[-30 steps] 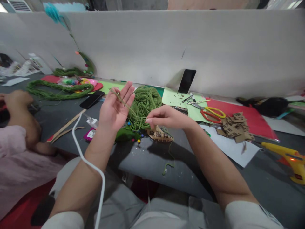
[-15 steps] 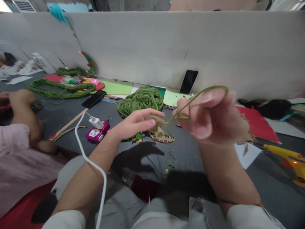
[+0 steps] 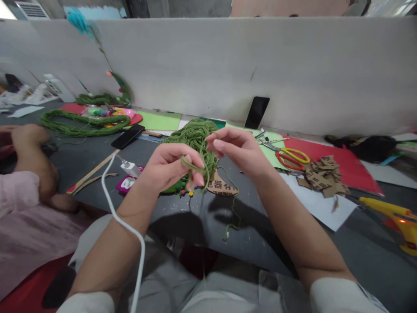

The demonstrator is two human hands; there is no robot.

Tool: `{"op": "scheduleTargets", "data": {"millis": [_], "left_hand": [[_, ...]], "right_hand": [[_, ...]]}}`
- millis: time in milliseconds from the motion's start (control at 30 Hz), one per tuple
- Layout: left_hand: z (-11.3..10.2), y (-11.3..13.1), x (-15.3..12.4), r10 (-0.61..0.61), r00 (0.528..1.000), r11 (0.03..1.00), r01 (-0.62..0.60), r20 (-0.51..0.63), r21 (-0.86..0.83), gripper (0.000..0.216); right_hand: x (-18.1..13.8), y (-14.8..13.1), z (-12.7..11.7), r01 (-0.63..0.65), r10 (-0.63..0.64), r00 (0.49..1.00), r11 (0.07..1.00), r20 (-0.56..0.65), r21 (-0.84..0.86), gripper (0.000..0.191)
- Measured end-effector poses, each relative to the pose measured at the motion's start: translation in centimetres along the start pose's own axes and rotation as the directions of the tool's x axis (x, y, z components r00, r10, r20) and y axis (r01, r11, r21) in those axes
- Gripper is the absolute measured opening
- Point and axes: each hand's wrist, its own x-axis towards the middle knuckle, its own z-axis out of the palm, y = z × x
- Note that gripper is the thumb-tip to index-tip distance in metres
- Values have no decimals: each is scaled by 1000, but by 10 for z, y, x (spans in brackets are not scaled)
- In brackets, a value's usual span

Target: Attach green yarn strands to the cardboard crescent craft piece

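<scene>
In the head view my left hand [image 3: 172, 167] is closed on a small bundle of green yarn [image 3: 192, 164], looped around its fingers. My right hand [image 3: 239, 148] is just to the right, thumb and fingertips pinched together; anything between them is too small to make out. Behind both hands lies a big heap of green yarn [image 3: 192, 132]. Below them rests a printed cardboard piece [image 3: 223, 186], with a loose yarn strand [image 3: 235, 213] trailing down the table. A green piece dotted with small coloured balls [image 3: 183, 190] is partly hidden by my left hand.
Scissors [image 3: 293, 156], cardboard scraps [image 3: 325, 176] and a yellow glue gun [image 3: 391, 211] lie to the right. A phone [image 3: 257, 112] leans on the partition. A white cable [image 3: 112, 204] crosses my left forearm. At left sits another person, whose arm [image 3: 34, 161] rests on the table.
My right hand has come down and left, away from the camera, and the raised yarn loop no longer shows on it. My left hand has turned and closed around the yarn.
</scene>
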Motion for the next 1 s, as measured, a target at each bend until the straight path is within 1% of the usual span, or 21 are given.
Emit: {"op": "scheduleTargets", "data": {"millis": [67, 100, 167, 200, 233, 300, 367, 433, 467, 533, 567, 667, 733, 800, 867, 933, 1000], "left_hand": [[5, 8, -5, 30, 999, 999, -30, 25, -31, 21], [8, 12, -7, 43, 998, 998, -41, 42, -38, 24], [13, 19, -9, 82, 995, 995, -79, 60, -54, 30], [14, 21, -9, 118, 991, 991, -114, 57, -68, 32], [14, 22, -8, 155, 987, 985, -151, 47, -83, 32], [10, 20, -6, 191, 982, 979, -190, 1, -77, 28], [1, 12, -1, 175, 983, 984, -176, -62, -17, 22], [-8, 0, 5, 142, 981, 987, -131, -129, 91, 20], [-12, -6, 8, 114, 981, 984, -89, -160, 155, 20], [-15, -16, 12, 99, 980, 967, -54, -174, 251, 19], [-14, -19, 14, 102, 981, 958, -53, -164, 280, 19], [-6, -18, 15, 108, 992, 946, -83, -63, 314, 21], [1, -14, 13, 63, 998, 938, -58, -4, 341, 23], [5, -12, 12, -16, 999, 913, -6, 50, 409, 27], [7, -15, 11, -76, 992, 857, 13, 102, 515, 28], [6, -21, 11, -87, 987, 777, -18, 135, 630, 24], [6, -26, 12, -75, 990, 719, -28, 118, 694, 22]], "right_hand": [[0, 5, 1, -46, 50, 991, 998, 121, -42, 26], [0, 7, 1, -75, 93, 973, 993, 214, -88, 29], [0, 13, -1, -100, 190, 905, 965, 380, -244, 35], [0, 16, -3, -91, 236, 874, 938, 425, -334, 36], [1, 19, -5, -79, 275, 855, 907, 440, -413, 35], [1, 23, -9, -82, 308, 858, 872, 411, -482, 30], [1, 20, -11, -117, 297, 881, 891, 369, -439, 33], [-1, 11, -9, -120, 242, 907, 933, 345, -339, 36], [-2, 4, -7, -98, 199, 920, 951, 338, -292, 36], [-7, -12, -2, -23, 94, 940, 976, 327, -216, 34], [-10, -20, 1, 22, 40, 947, 982, 319, -187, 33], [-19, -38, 9, 120, -81, 959, 984, 271, -131, 30], [-24, -45, 15, 140, -116, 967, 986, 227, -92, 30], [-26, -50, 20, 163, -157, 967, 986, 203, -16, 29], [-28, -53, 24, 215, -228, 958, 972, 172, 92, 27], [-28, -54, 27, 282, -302, 948, 942, 96, 181, 28], [-26, -52, 25, 303, -312, 950, 930, 10, 209, 30]]}}
